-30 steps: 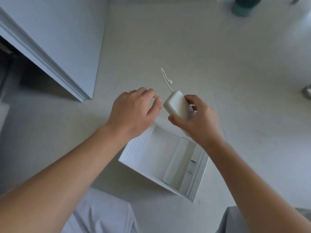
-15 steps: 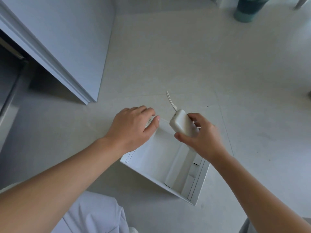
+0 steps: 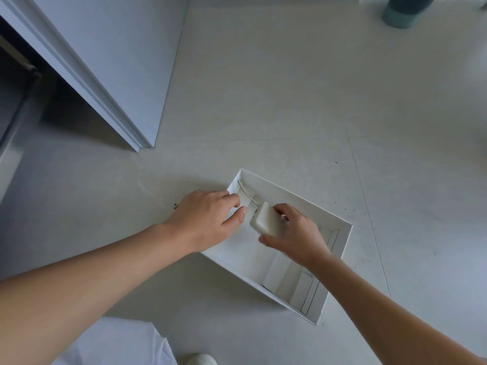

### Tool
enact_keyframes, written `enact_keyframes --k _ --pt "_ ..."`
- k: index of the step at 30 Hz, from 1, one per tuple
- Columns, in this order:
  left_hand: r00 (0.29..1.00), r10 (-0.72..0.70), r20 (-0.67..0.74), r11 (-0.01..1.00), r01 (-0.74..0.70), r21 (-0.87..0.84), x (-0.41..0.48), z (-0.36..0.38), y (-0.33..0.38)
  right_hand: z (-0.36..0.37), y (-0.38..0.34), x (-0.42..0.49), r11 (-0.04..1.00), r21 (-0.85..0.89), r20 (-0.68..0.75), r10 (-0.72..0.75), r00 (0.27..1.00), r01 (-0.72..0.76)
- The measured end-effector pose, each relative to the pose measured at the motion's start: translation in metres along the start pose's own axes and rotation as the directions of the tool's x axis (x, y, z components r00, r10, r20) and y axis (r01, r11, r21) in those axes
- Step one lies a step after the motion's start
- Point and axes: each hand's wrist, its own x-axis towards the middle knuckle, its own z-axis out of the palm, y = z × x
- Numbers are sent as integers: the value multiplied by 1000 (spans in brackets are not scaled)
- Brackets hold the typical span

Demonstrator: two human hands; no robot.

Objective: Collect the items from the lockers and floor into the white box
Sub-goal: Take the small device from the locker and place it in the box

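Observation:
A white box (image 3: 340, 248) lies open on the pale floor in front of me, with white cardboard inserts inside near its right end. My right hand (image 3: 297, 233) grips a small white block-shaped item (image 3: 264, 219) with a thin cord (image 3: 247, 192) trailing from it, and holds it down inside the box near the left end. My left hand (image 3: 208, 219) rests on the box's left wall, fingers curled over the rim and thumb pointing towards the item.
An open grey locker door (image 3: 105, 61) stands at the upper left, with the dark locker opening (image 3: 15, 83) behind it. A teal cylindrical object (image 3: 400, 11) stands on the floor at the top right. My knee and a white shoe (image 3: 200, 359) show at the bottom.
My right hand has lowered the white item from above the box's far edge down into the box. My left hand stayed on the left wall. The view has tilted, so more floor shows.

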Motion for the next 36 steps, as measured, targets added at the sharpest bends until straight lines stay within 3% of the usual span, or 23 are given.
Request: enact_keyframes --k 9,16,23,27,29,31,33,36 --pt "998 -62 -11 998 62 -13 -12 7 -29 42 19 44 998 -66 -11 4 1000 -5" --pt "997 -79 -7 997 79 -20 -8 2 -32 50 34 50 887 -340 194 -260 946 313" --pt "997 -50 60 998 53 -41 -9 10 -27 61 46 49 809 -402 289 -333 898 429" --pt "997 -33 69 997 37 -68 -8 11 -21 57 49 46 895 -308 280 -240 930 323" --pt "998 -19 61 998 23 -55 -7 11 -19 54 45 40 964 -187 165 -156 974 186" --pt "998 -1 67 1000 1 -7 -6 12 -18 58 38 30 1000 30 -39 8 999 -7" --pt "997 27 75 998 -32 58 -5 14 -16 65 30 21 927 309 -192 279 941 -212" --pt "994 71 85 991 -80 106 -1 19 -11 75 23 18 726 567 -201 580 790 -389"
